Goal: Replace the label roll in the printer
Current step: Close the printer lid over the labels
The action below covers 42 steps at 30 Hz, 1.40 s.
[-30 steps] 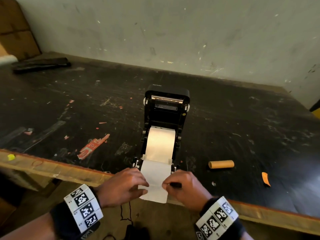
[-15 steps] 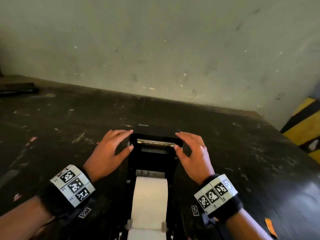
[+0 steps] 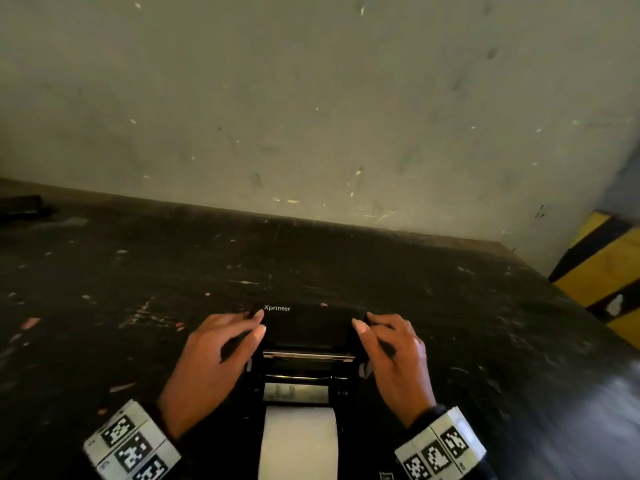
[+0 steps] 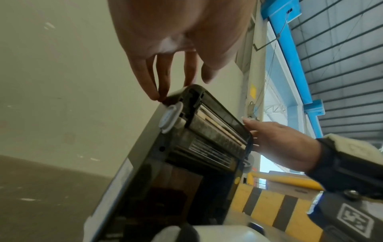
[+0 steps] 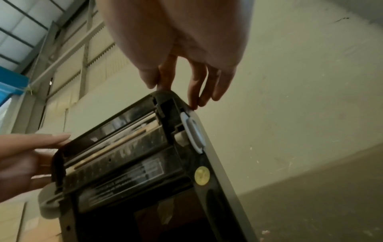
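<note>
The left hand (image 3: 211,362) holds the left edge of the printer's lid (image 3: 308,325): its fingers (image 4: 154,78) reach down, nearly straight, to the lid's outer corner, and in the head view the thumb lies against the same edge, so this grip pinches the lid lightly. The right hand (image 3: 398,362) mirrors it on the opposite edge, with fingertips (image 5: 194,98) on the corner just above the pale side latch (image 5: 193,132) and the thumb at the lid's side. The lid stands between the two grips, raised and tilted, its underside with a metal bar facing the person. Just below the grips, nearer the person, the white label roll (image 3: 298,441) lies in the printer (image 3: 301,382), its paper running toward the bottom edge of the head view. The printer sits on a dark, scuffed counter (image 3: 121,306) that runs back to a pale wall (image 3: 311,98). To the right of the right grip stands a yellow-and-black striped barrier (image 3: 599,271).
</note>
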{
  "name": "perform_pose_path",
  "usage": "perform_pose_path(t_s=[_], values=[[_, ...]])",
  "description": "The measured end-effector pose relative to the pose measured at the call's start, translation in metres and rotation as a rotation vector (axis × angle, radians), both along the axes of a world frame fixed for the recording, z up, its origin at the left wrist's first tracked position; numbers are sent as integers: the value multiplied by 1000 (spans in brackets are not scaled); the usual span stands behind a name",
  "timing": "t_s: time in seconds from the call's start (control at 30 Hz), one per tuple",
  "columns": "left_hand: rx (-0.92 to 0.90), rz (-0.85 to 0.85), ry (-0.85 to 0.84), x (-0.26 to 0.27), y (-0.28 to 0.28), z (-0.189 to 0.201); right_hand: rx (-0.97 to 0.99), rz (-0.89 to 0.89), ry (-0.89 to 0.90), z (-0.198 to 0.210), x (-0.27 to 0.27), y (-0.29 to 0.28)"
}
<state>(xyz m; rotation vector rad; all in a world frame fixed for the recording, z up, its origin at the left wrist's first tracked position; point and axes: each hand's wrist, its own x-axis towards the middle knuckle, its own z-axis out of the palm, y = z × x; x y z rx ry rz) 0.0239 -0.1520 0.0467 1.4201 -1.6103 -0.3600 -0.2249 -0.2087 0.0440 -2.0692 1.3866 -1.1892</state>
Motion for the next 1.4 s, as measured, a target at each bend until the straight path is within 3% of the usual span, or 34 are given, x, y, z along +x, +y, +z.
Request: perform_pose_path(t_s=[0.2,0.6,0.83,1.0,1.4], values=[[147,58,175,-9,46,-7,-40,15,-159,-9,-13,45],[440,-4,76,-39,115,-55,400,392,155,-70,-52,105],[475,20,-13,-47,149,-91,476,424,350,-91,-55,131],[499,33,7,-54,157,-99,477,398,396,-88,-52,140],[577,34,-144,-49,162,-108,487,396,428,-100,-52,145]])
